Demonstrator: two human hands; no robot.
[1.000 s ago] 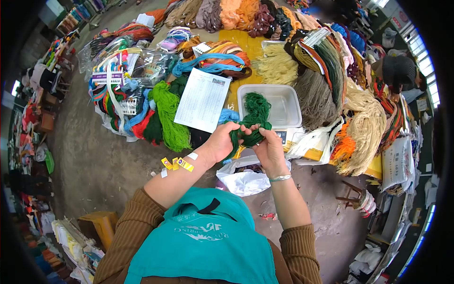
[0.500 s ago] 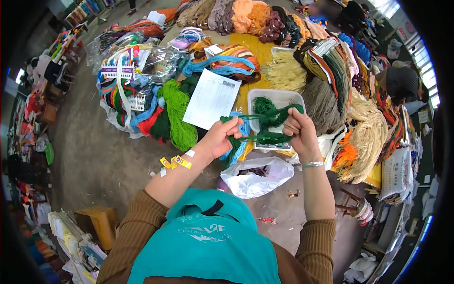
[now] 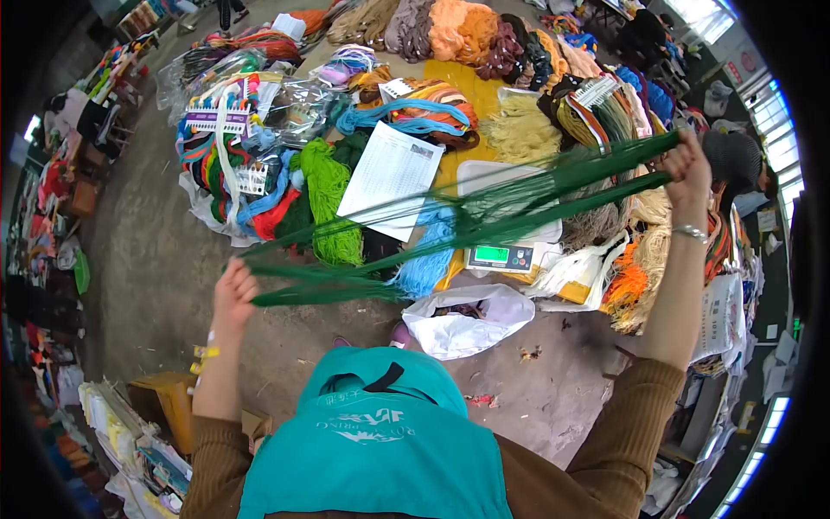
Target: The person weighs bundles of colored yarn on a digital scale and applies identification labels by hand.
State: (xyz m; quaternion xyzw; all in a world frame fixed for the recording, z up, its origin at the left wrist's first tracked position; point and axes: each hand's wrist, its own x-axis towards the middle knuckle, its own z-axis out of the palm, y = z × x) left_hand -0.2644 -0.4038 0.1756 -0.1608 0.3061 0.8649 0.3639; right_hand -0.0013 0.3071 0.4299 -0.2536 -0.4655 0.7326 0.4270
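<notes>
A dark green skein of yarn (image 3: 519,227) is stretched in long loose strands across the view, from lower left to upper right. My left hand (image 3: 235,294) is closed around its lower end, out over the floor. Raised at the right, my right hand (image 3: 689,173) grips the other end near the beige yarn. Behind the strands sits a white plastic tray (image 3: 481,173), partly hidden by them. Below it a digital scale (image 3: 503,257) shows a lit green display. A printed sheet (image 3: 389,177) lies left of the tray.
Yarn hanks cover the table, among them bright green yarn (image 3: 330,208), light blue yarn (image 3: 428,255) and orange yarn (image 3: 462,30). An open white sack (image 3: 467,324) stands on the floor before me. At lower left is a brown box (image 3: 164,406). People sit along both sides.
Both hands have moved far apart, the left down and left, the right up and right. The green yarn between them has been pulled out long, lifted off the tray. The scale's display is now uncovered.
</notes>
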